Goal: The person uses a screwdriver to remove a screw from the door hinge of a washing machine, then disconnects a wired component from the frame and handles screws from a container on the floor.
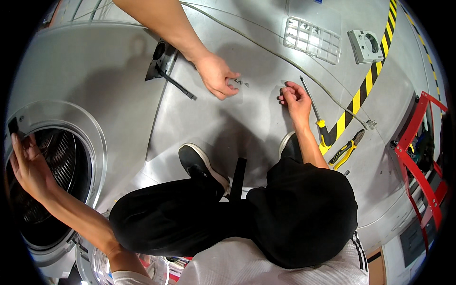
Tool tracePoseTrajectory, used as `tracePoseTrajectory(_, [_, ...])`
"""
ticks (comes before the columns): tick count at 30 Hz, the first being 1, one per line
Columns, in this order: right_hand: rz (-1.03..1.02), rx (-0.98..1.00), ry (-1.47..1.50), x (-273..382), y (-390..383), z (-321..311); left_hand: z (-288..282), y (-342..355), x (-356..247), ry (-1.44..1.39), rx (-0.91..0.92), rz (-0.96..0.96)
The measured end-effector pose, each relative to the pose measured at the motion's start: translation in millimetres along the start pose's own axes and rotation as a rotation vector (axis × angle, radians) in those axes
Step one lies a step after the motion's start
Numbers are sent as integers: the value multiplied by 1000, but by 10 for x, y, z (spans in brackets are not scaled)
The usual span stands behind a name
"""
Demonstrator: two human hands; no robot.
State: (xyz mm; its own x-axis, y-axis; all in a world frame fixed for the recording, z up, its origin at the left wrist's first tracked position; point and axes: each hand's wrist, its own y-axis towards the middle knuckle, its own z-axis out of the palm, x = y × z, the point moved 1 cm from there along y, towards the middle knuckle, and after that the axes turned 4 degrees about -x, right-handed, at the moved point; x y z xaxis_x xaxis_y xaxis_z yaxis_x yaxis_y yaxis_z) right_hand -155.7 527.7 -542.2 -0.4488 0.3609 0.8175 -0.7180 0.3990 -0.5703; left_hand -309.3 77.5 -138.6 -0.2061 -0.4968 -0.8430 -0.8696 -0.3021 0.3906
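Observation:
My left hand is at the left, at the round drum opening of a grey front-loading machine. Its fingers are stretched out, and their tips are next to a small black piece by the opening's rim. Inside, a ribbed metal drum shows. My right hand is over the floor at right of centre, fingertips pinched together. Small dark bits show at those fingertips, too small to name. Another person's hand reaches in from the top, beside several small screws on the floor.
Right of my right hand lie a yellow-and-black screwdriver and pliers. Beyond are a clear compartment box, a grey square bracket and a long cable. A black connector lead hangs from the machine. A red frame stands far right.

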Motion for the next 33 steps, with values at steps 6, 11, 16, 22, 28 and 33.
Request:
tracePoseTrajectory(6, [-13, -15, 8, -23, 9, -43, 47, 33, 74, 38, -1, 31])
tracePoseTrajectory(11, [-1, -2, 2, -18, 5, -14, -5, 38, 38, -6, 23, 16])
tracePoseTrajectory(16, [-14, -10, -19, -6, -8, -20, 64, 7, 32, 48, 15, 57])
tracePoseTrajectory(22, [-6, -9, -3, -16, 4, -24, 91, 19, 9, 31, 41, 40])
tracePoseTrajectory(28, [2, 6, -7, -40, 15, -35, -9, 42, 67, 74, 17, 30])
tracePoseTrajectory(33, [-6, -5, -33, -15, 10, -33, 32, 44, 46, -43, 5, 0])
